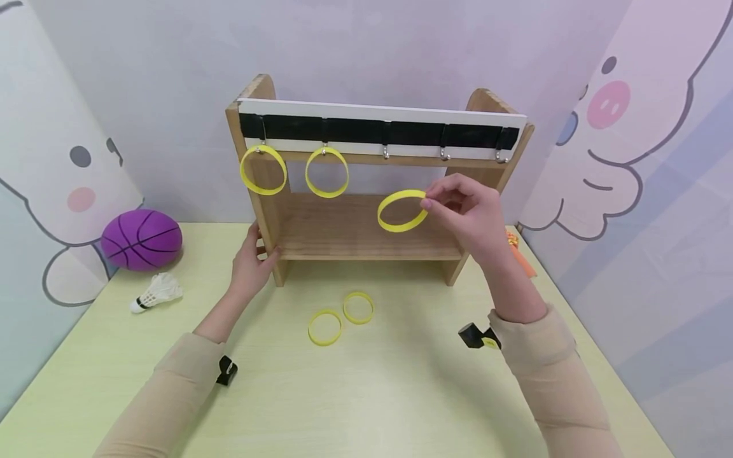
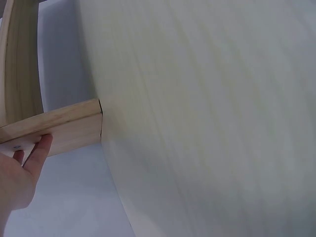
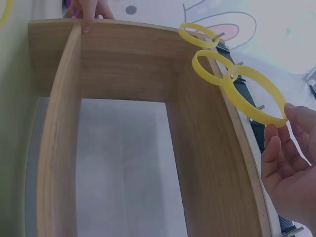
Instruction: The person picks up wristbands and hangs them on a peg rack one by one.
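My right hand (image 1: 472,213) pinches a yellow ring (image 1: 401,229) between thumb and fingertips, in front of the wooden shelf stand and below its hook strip. The left hand (image 1: 250,267) grips the left side panel of the shelf stand (image 1: 366,226), thumb at the front edge and fingers on the outer face. Along the top runs a white strip with a black band (image 1: 355,130) and several metal hooks. Two more yellow rings (image 1: 262,191) hang from the two leftmost hooks; the hooks right of them are bare. Another two yellow rings (image 1: 324,344) lie flat on the table before the stand.
On the left are a purple ball (image 1: 141,240) with black lines and a white shuttlecock (image 1: 157,292). An orange object (image 1: 521,256) lies behind my right forearm. Walls with cartoon figures close in the pale wooden table (image 1: 366,401) at the back and sides.
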Tool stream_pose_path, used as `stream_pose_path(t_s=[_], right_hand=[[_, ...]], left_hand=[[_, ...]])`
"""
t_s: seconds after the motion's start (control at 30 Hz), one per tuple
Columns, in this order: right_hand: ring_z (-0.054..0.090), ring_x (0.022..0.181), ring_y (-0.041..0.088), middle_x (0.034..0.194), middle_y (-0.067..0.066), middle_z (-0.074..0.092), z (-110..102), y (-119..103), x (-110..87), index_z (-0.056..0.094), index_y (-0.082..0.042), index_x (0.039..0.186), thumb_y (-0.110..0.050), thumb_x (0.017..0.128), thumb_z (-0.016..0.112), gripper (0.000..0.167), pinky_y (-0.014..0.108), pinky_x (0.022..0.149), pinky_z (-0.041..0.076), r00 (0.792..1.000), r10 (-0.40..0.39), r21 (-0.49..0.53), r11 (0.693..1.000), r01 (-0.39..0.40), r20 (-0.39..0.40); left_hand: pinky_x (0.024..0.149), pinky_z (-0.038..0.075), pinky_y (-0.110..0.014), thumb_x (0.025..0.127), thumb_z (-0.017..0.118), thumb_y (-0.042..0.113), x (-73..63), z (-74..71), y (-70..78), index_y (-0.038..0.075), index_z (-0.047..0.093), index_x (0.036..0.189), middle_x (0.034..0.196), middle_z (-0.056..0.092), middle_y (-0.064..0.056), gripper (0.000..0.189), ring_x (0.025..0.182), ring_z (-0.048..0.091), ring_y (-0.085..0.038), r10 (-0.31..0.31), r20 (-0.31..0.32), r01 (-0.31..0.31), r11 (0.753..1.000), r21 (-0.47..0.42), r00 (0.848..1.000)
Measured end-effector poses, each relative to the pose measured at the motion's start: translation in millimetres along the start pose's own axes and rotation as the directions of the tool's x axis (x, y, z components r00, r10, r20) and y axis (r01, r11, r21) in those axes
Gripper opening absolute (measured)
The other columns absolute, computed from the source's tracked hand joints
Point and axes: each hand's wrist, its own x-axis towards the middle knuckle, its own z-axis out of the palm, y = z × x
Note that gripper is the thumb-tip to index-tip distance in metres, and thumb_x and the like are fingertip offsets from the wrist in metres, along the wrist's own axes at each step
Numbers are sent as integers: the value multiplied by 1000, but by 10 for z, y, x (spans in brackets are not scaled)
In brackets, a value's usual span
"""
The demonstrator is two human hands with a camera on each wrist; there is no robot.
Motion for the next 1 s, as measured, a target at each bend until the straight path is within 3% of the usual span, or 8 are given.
stream_pose_path(t_s=[0.17, 0.33, 0.6, 1.0], right_hand=[[59, 72, 17, 89, 4, 66, 60, -32, 67, 67, 3, 90, -2, 80, 72, 12, 17, 60, 51, 996, 8, 36, 999, -5, -92], [53, 61, 17, 87, 7, 66, 146, -46, 132, 69, -3, 91, -6, 80, 74, 13, 18, 53, 50, 981, 46, 149, 989, -17, -189], [58, 64, 20, 91, 10, 65, 286, 2, 195, 69, -2, 90, -8, 79, 75, 15, 21, 61, 55, 947, 88, 244, 970, -10, -310], [64, 72, 18, 92, 10, 65, 438, 162, 196, 68, -4, 90, -10, 80, 74, 13, 22, 64, 56, 926, 109, 285, 959, -2, -363]], left_hand=[[74, 57, -51, 93, 55, 19, 0, 0, 3, 16, 19, 150, 132, 45, -22, 68, 106, 59, -41, 3, 1, -3, 1000, -1, 1000], [74, 57, -51, 93, 55, 19, 2, -3, 10, 15, 19, 150, 132, 45, -22, 68, 106, 59, -41, 1, 1, -1, 1000, -5, 1000], [74, 57, -51, 93, 55, 19, 3, -1, 9, 16, 18, 151, 133, 44, -22, 69, 107, 58, -42, -2, 4, 2, 1000, 1, 1000], [75, 57, -51, 93, 56, 21, 3, -1, 3, 18, 17, 151, 132, 45, -21, 70, 108, 58, -41, -9, 6, 9, 1000, 13, 1000]])
